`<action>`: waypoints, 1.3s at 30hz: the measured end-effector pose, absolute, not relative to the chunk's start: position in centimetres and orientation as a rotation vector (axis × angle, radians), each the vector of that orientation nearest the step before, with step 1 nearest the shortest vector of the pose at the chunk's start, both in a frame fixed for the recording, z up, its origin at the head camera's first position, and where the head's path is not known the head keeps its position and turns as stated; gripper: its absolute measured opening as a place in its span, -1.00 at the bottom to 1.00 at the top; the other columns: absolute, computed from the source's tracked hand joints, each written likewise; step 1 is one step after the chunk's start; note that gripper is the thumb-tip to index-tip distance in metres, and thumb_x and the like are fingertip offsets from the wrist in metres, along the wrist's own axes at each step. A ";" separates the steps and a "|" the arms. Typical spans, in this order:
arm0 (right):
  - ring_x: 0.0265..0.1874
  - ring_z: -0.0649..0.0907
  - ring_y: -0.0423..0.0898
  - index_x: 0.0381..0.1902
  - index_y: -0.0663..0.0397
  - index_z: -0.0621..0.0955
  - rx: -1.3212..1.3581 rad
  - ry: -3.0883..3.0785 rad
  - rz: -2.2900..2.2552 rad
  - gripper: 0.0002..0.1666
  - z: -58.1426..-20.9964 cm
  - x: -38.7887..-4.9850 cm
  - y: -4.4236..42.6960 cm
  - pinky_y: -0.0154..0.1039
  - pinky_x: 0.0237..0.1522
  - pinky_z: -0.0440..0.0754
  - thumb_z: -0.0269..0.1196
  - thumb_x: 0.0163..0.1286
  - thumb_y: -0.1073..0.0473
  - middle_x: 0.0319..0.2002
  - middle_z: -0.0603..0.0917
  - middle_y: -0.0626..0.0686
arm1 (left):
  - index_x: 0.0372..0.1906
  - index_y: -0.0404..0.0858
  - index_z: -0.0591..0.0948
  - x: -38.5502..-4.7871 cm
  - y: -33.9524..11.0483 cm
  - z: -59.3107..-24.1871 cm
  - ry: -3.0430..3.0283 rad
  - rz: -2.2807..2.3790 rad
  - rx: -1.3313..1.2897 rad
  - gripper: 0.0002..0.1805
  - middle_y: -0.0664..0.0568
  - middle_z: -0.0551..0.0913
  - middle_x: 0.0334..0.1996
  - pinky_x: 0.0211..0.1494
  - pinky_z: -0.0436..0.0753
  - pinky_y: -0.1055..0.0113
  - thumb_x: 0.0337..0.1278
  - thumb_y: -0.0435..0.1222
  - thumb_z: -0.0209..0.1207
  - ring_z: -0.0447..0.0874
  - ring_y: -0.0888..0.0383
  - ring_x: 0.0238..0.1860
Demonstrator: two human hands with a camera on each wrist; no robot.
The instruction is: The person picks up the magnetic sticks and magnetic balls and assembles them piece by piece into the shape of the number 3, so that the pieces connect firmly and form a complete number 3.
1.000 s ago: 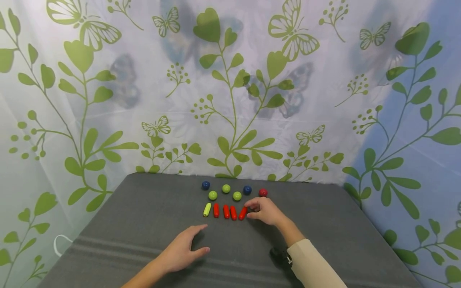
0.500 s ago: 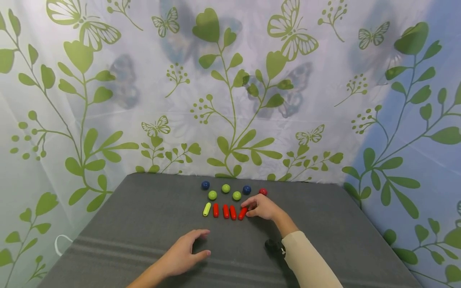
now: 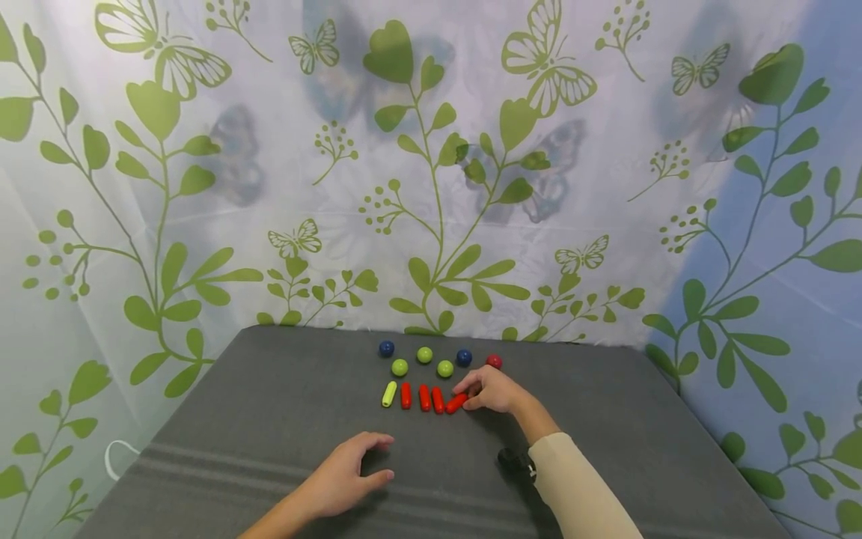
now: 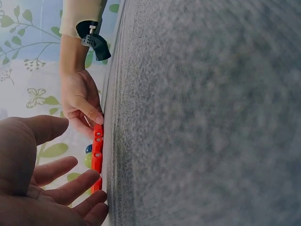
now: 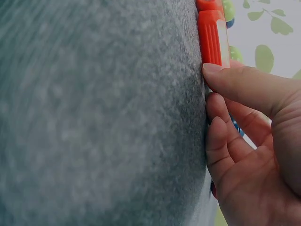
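My right hand pinches the right end of the rightmost red piece, which lies slanted on the table. In the right wrist view, the thumb of my right hand presses on the end of the ribbed red piece, with the fingertips partly hidden behind and below. Other red pieces and a yellow-green piece lie in a row to its left. Nearer the front, my left hand hovers empty, thumb and fingers spread; the left wrist view shows the same hand.
Behind the row stand two blue balls, several green balls and a red ball near my right fingers. The grey table ends at a leaf-patterned curtain. A black device hangs at my right wrist.
My right hand has moved slightly left onto the rightmost red piece, whose near end stays by its neighbour while it tilts further over. The left hand has shifted only a little.
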State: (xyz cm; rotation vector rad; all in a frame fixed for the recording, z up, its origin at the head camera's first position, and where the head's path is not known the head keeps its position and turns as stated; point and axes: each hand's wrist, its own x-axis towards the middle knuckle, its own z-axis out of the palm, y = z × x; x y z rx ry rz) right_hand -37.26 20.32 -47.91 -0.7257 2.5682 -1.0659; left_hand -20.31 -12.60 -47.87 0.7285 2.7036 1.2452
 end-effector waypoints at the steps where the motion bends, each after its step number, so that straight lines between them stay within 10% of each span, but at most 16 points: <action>1: -0.43 0.59 -0.21 -0.07 0.08 0.80 -0.725 2.566 -1.064 -0.67 -47.9 -37.2 20.4 -0.32 -0.35 0.57 0.50 0.18 0.35 -0.25 0.74 0.01 | 0.24 -0.26 0.58 -20.3 -12.6 -47.9 2.701 1.244 0.728 -0.43 0.01 0.67 0.10 0.24 0.58 0.06 0.27 -0.02 0.34 0.64 -0.05 0.18; 39: -0.37 0.73 -0.18 -0.19 0.05 0.83 -0.562 2.488 -1.214 -0.72 -47.1 -29.0 22.5 -0.27 -0.29 0.67 0.58 0.11 0.20 -0.31 0.83 0.00 | 0.06 -0.23 0.70 -24.1 -8.5 -48.0 2.502 1.326 0.737 -0.66 -0.01 0.73 0.01 0.06 0.68 0.25 0.19 -0.26 0.42 0.69 0.08 -0.02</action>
